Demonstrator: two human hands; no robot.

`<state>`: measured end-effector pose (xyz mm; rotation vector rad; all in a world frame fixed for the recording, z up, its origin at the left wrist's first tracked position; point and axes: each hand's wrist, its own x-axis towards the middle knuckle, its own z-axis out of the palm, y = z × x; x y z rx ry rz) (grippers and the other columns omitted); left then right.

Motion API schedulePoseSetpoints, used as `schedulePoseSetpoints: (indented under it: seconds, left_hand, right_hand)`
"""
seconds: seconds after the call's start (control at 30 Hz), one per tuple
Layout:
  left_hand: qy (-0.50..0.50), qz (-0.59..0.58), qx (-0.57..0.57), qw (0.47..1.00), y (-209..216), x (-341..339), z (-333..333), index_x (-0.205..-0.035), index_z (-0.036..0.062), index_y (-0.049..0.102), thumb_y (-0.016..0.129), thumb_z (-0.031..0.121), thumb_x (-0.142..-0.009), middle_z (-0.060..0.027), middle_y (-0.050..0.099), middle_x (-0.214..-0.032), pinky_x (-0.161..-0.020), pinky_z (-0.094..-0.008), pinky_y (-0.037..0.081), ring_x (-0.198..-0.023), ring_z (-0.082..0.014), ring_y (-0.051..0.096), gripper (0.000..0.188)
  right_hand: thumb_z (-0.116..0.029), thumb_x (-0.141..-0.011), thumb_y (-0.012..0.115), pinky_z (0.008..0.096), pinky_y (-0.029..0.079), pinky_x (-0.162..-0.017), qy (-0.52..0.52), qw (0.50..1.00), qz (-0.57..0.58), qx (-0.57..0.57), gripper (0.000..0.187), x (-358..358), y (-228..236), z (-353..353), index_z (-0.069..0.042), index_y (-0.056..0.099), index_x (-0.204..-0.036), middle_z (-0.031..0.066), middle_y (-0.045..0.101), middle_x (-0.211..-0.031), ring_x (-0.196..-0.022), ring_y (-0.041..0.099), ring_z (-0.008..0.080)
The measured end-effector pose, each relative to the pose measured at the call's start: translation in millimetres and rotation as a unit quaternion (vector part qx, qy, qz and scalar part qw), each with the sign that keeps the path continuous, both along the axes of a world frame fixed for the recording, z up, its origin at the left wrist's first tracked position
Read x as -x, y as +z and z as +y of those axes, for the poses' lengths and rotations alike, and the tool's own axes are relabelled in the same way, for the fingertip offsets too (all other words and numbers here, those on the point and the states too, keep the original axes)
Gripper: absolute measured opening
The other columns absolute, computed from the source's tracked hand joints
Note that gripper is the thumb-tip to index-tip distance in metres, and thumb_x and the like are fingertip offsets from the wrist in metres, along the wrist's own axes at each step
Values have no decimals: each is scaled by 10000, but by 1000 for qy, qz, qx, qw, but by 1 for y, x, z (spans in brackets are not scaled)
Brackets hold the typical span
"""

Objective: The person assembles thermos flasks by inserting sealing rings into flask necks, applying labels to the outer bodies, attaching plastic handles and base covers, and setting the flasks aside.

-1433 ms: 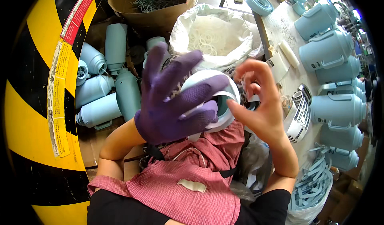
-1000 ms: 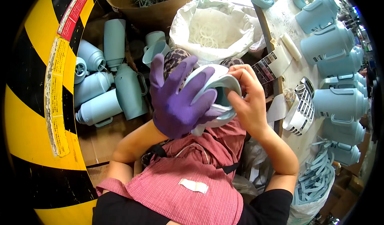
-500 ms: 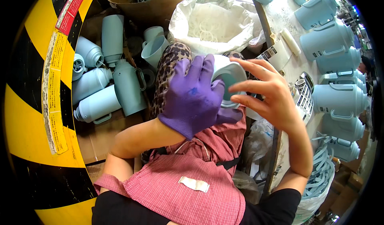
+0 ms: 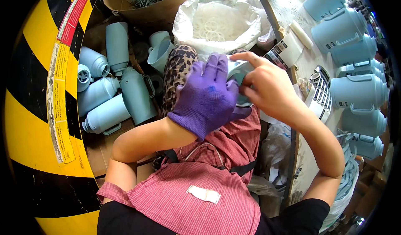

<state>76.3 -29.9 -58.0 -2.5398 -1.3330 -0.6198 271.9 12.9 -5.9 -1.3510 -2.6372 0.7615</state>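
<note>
Left of the open white plastic bag [image 4: 184, 28] stands 1 yellow-and-black striped panel [image 4: 33, 93]; right of the bag, 1 whitish table [image 4: 286, 7] bears at least 7 light-blue jugs [image 4: 340, 28]. Bag's left: 6 blue-green cylindrical flasks [image 4: 138, 97], 2 blue cups [image 4: 158, 57]. Before the bag, the purple-gloved left hand [image 4: 209, 93] wraps 1 pale-blue hollow vessel [image 4: 238, 70]; the bare right hand [image 4: 267, 82] curls at its mouth, grip unclear.

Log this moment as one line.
purple-gloved left hand: holding pale-blue hollow plastic part | bare right hand: at its opening, grip unclear | beyond: white plastic bag, translucent rings inside
</note>
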Motion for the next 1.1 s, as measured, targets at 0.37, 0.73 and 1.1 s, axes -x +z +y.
schedulePoseSetpoints:
  seconds: [0.37, 0.73, 1.1]
  left_hand:
    - [-141, -270, 96, 948, -18, 23, 10, -860, 58, 633, 908, 339, -709, -272, 566, -1457, -1012, -489, 514, -1269, -479, 604, 421]
    - [-190, -336, 130, 913, -16, 15, 16, -834, 120, 627, 949, 235, -649, -265, 597, -1405, -1042, -530, 443, -1293, -481, 571, 389]
    - [-43, -564, 348, 747, 75, 93, 67, -1058, 5, 669, 777, 135, -863, -149, 680, -1145, -894, -322, 540, -1033, -212, 679, 258]
  right_hand:
    - [-163, -941, 740, 459, 365, -1163, 57, 977, 200, 47, 151, -17, -11, -13, -24, 797, -949, 232, 419, -1621, -1409, 499, 362]
    - [-204, -989, 707, 464, 381, -1161, 7, 897, 433, 88, 213, -29, -41, -12, -23, 814, -954, 274, 571, -1466, -1365, 559, 346]
    - [-235, -808, 856, 429, 494, -981, -419, 830, -9, -367, 281, -179, -198, 139, -168, 764, -1066, 24, 688, -1140, -1101, 613, 278]
